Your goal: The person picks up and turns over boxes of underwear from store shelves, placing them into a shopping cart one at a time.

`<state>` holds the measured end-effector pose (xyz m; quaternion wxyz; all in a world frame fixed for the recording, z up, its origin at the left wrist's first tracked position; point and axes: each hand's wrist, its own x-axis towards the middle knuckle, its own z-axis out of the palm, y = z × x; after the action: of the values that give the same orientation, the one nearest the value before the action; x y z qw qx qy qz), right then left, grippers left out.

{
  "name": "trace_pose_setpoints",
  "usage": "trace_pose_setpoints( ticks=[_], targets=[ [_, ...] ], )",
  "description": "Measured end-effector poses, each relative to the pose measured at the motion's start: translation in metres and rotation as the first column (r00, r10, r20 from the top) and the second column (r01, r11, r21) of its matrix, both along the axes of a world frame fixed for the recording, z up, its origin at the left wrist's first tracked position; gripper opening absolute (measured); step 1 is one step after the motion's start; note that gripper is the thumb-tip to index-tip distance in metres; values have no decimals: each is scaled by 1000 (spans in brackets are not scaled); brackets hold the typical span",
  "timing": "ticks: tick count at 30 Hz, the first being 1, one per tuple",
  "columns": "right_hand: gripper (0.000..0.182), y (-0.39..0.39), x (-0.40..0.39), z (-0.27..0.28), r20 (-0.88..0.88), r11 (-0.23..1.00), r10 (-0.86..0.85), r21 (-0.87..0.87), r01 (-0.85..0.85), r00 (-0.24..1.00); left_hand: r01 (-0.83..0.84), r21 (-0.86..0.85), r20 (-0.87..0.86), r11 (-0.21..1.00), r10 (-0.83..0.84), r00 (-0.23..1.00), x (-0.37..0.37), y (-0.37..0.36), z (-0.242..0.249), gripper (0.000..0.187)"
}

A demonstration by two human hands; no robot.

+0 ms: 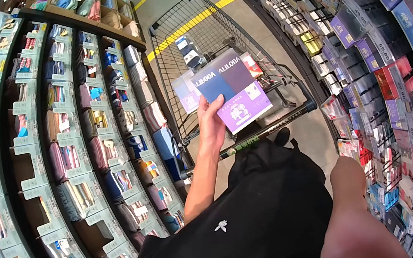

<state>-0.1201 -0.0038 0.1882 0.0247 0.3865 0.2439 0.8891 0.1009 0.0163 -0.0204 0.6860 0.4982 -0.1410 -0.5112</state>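
Observation:
My left hand (212, 122) is closed on a flat package (243, 103), its thumb across the front. The package has a clear top marked ALILODA, dark blue and purple fabric inside, and a purple and white label below. It is held over the near end of a black wire shopping cart (187, 22). Inside the cart lie a similar package (185, 95) at the left, a blue and white pack (188, 49) farther back, and a red and white item (251, 64), partly covered by the held package. My right hand is not visible; only the bare right arm shows at the lower right.
At the left stand shelves (57, 191) of folded, boxed textiles. Hanging packages fill a rack (370, 83) close on the right. The cart's handle (277, 123) crosses in front of my body. Yellow lines (228, 0) mark the grey floor.

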Motion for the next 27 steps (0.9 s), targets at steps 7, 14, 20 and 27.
trace_pose_setpoints(
  ticks=[7, 14, 20, 27],
  targets=[
    [43, -3, -4, -23, -231, 1000, 22, 17, -18, 973, 30, -11, 14, 999, -30, 999, 0, -9, -2, 43],
    [38, -4, -3, -2, 45, 999, -36, -12, 36, 998, 62, 29, 9, 998, -62, 998, -7, -14, -6, 44],
    [40, -5, -10, -24, -248, 997, 3, 81, 17, 969, 42, 12, -11, 999, -42, 999, -12, -20, 3, 36],
    [40, -12, -11, -25, -165, 999, 21, 50, -13, 986, 56, 58, -8, 997, -56, 998, -1, -24, -9, 42]
  ],
)
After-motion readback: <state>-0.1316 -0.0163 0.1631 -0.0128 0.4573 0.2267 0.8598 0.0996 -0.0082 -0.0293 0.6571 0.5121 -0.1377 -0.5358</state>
